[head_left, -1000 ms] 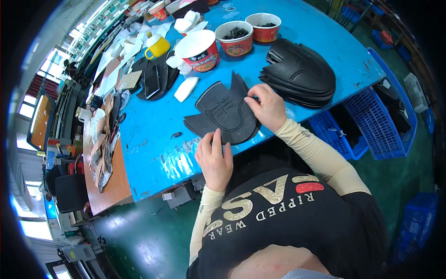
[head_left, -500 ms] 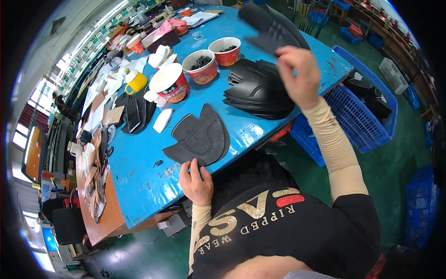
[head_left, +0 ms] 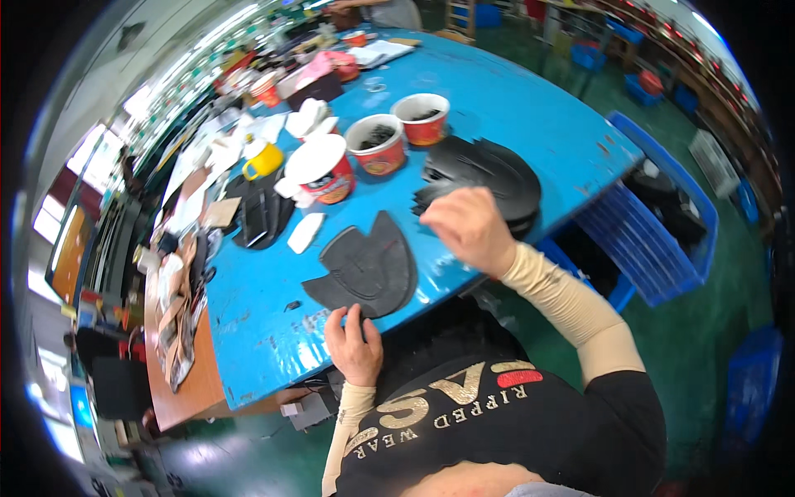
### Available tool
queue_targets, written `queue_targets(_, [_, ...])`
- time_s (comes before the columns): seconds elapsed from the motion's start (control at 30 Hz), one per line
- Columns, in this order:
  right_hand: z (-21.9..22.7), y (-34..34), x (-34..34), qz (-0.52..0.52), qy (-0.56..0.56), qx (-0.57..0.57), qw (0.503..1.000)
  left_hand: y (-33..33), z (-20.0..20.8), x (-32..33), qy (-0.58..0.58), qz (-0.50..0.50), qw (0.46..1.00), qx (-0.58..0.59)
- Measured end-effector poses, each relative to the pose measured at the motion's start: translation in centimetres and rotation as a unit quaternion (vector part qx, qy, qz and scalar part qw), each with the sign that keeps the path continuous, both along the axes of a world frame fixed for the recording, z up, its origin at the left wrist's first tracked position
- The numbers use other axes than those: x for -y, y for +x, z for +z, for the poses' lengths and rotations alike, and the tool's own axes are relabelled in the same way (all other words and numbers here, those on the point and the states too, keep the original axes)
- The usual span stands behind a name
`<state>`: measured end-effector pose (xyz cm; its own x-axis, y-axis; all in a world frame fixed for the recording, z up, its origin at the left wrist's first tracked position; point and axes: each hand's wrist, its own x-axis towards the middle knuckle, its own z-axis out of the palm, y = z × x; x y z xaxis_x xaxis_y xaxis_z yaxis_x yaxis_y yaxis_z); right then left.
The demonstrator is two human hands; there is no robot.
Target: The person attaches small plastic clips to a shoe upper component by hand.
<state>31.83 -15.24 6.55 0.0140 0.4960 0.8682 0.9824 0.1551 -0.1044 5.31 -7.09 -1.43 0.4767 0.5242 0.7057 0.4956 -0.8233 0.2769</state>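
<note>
A dark grey-black moulded piece (head_left: pixel 373 269), flat with a rounded side and a notched side, lies near the table's front edge. My left hand (head_left: pixel 356 352) is at its near edge, fingers stretched out and touching or almost touching it. My right hand (head_left: pixel 472 228) is in the air just in front of a stack of similar black pieces (head_left: pixel 497 178). Its fingers are loosely bent, slightly blurred, and nothing shows in them. The hand hides part of the stack's near side.
Red-and-white paper tubs (head_left: pixel 377 149), some with small black bits, stand behind the piece on the blue table (head_left: pixel 257 331). A white block (head_left: pixel 305 233), a yellow cup (head_left: pixel 263 159) and a phone (head_left: pixel 254 217) lie left. Blue crates (head_left: pixel 662 248) stand at the right.
My right hand has come down and left from above the stack; the black piece it held now appears to lie on the stack. My left hand stays by the flat piece.
</note>
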Motion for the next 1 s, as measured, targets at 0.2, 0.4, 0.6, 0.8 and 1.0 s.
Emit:
queue_targets(0.2, [5.8, 9.0, -14.4, -0.095, -0.285, 0.03, 0.953, -0.7, -0.6, 0.0, -0.018, 0.003, 0.995, 0.095])
queue_targets(0.4, [6.4, 10.0, -23.3, -0.13, -0.48, -0.037, 0.867, -0.4, -0.8, 0.7, 0.004, 0.029, 0.996, 0.089])
queue_targets(0.6, [6.3, 11.7, -24.3, -0.167, -0.487, 0.025, 0.857, -0.4, -1.3, 0.7, 0.059, 0.007, 0.997, 0.057])
queue_targets(0.8, [4.8, 14.8, -23.2, 0.035, -0.446, -0.04, 0.893, 0.2, -3.2, -0.2, 0.154, 0.047, 0.981, 0.104])
queue_targets(1.0, [4.4, 20.6, -25.0, 0.119, -0.459, -0.074, 0.877, 0.2, -0.5, 0.3, 0.035, 0.006, 0.998, 0.042])
